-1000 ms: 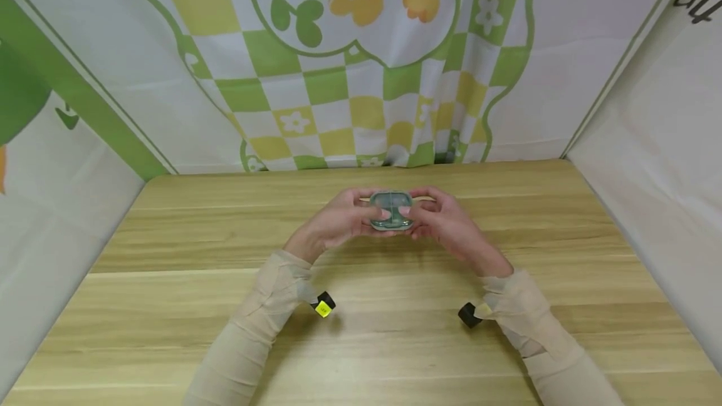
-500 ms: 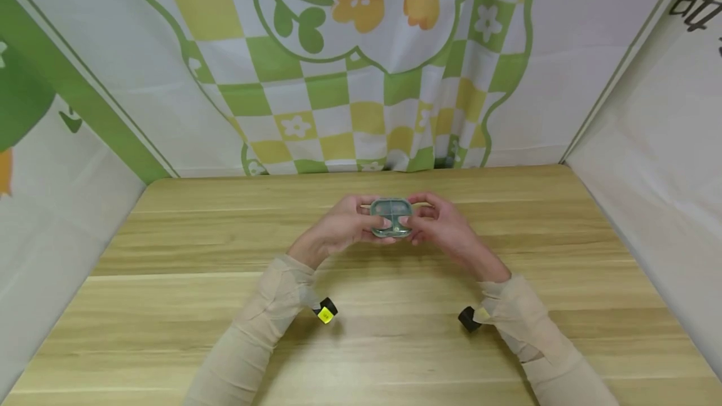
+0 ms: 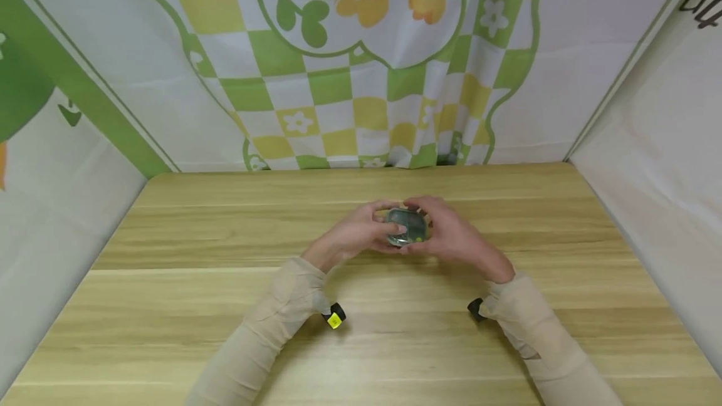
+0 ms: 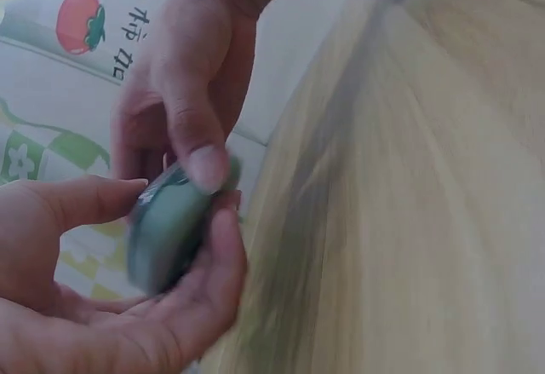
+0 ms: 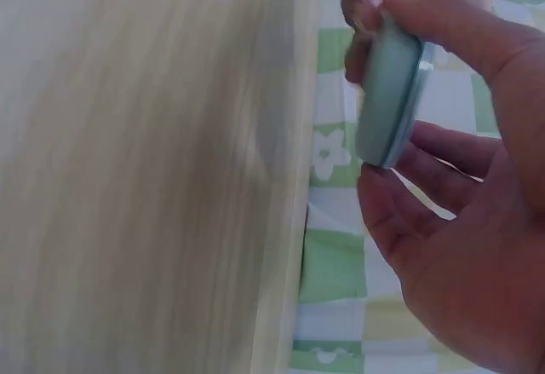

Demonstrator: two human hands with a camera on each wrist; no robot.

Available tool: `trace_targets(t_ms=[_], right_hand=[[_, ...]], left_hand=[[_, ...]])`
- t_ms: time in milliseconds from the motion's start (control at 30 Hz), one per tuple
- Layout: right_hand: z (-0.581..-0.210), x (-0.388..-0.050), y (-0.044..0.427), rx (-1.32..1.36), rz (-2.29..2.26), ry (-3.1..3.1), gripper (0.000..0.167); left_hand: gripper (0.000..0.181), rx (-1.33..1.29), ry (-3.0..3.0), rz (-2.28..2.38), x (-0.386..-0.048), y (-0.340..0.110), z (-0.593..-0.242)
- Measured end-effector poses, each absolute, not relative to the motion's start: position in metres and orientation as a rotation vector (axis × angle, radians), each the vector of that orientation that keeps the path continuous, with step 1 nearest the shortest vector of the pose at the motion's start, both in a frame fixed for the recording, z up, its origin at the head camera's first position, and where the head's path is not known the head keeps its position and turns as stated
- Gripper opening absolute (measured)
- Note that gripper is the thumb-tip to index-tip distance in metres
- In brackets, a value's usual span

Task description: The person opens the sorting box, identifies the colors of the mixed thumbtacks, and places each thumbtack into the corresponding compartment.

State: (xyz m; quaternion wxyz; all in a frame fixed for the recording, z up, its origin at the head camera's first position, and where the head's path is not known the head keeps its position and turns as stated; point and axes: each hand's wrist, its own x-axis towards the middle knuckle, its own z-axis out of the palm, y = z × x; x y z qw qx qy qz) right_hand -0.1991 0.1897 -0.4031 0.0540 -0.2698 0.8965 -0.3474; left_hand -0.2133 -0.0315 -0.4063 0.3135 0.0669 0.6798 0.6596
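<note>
Both hands hold a small rounded green pill case above the table. Its lid is clear, and compartment dividers show through it in the head view. My left hand grips the left side, thumb on top of the lid and fingers beneath. On the other side, my right hand grips the case by its edges, thumb at the near edge and fingers at the far one. In the right wrist view the green case stands edge-on and looks closed. What lies inside is hard to make out, apart from a small yellow spot near one corner.
A wooden table spreads beneath the arms. Behind it hangs a green, yellow and white checked curtain. White cloth walls stand at both sides. A small black camera sticks out from the left wrist, another from the right.
The pill case has shifted a little to the right and turned. My right thumb has moved off the lid to the near edge, while my left thumb stays on top.
</note>
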Motion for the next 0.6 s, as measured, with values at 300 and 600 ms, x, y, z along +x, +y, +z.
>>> trace_targets(t_ms=[300,600], right_hand=[[-0.411,-0.195,0.182,-0.87,-0.768,2.7,0.094],[-0.417,-0.183,0.177,-0.863,-0.739,2.692,0.088]], left_hand=[[0.049,0.161,2.149,1.578,-0.224,-0.057,-0.401],[0.047,0.185,2.175,1.557,-0.229,-0.062,-0.396]])
